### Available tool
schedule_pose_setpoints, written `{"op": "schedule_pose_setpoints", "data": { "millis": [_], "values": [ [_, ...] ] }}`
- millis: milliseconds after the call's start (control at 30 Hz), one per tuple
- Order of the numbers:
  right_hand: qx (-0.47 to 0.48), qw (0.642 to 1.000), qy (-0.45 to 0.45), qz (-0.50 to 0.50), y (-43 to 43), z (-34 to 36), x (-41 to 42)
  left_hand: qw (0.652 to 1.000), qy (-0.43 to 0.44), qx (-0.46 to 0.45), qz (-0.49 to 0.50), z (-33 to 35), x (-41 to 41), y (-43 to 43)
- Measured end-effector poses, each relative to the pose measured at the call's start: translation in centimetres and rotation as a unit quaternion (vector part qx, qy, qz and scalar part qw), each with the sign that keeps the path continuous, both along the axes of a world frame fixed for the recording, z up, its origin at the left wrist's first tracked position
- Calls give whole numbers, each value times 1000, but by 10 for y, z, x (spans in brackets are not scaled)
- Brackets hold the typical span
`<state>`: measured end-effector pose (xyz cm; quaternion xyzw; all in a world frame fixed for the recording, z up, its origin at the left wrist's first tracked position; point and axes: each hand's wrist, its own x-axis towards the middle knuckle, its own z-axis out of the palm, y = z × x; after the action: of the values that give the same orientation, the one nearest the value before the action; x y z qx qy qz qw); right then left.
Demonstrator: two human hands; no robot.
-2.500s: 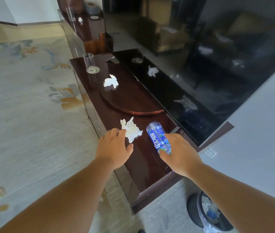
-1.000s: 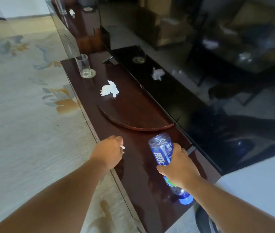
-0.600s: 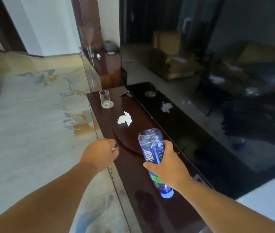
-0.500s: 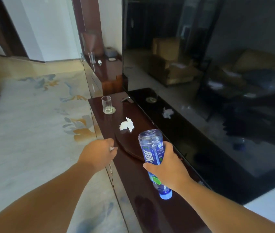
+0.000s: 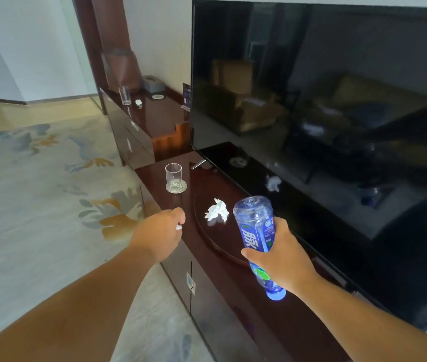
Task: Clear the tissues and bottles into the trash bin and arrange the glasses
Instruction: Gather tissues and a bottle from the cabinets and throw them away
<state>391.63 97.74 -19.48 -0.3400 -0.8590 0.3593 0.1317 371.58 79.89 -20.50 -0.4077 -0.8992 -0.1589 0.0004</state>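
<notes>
Fingers (image 5: 281, 226) of the right hand (image 5: 283, 259) curl round the blue bottle (image 5: 255, 228) above the cabinet (image 5: 233, 296), the left hand (image 5: 159, 233) clenches a white tissue (image 5: 179, 227), and a second tissue (image 5: 216, 210) lies just beyond.

floor: pale floral carpet (image 5: 37, 199) | furniture: long glossy dark-wood cabinet (image 5: 207, 296), big dark television (image 5: 337, 113) reflecting the room | wall (image 5: 160, 43): white
</notes>
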Motion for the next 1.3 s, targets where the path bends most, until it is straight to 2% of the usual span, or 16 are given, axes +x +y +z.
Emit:
{"op": "schedule_pose_setpoints", "data": {
  "millis": [267,500,867,967,1133,1300],
  "values": [
    [-28,998,-15,-52,24,-23,-23,997,-39,-8,-69,-51,-33,63],
    [-49,997,-30,-53,63,-45,-64,993,-73,-67,-70,-96,-67,134],
    [-49,997,-56,-33,110,-67,-110,974,-50,-179,-131,-145,-90,210],
    [-54,996,-62,-26,115,-71,-116,977,-26,-172,-126,-154,-91,209],
    [-53,997,-60,-19,119,-71,-128,974,-98,-157,-128,-143,-98,207],
    [-45,998,-46,-6,116,-57,-144,983,-88,-116,-114,-118,-116,192]
  ]
}}
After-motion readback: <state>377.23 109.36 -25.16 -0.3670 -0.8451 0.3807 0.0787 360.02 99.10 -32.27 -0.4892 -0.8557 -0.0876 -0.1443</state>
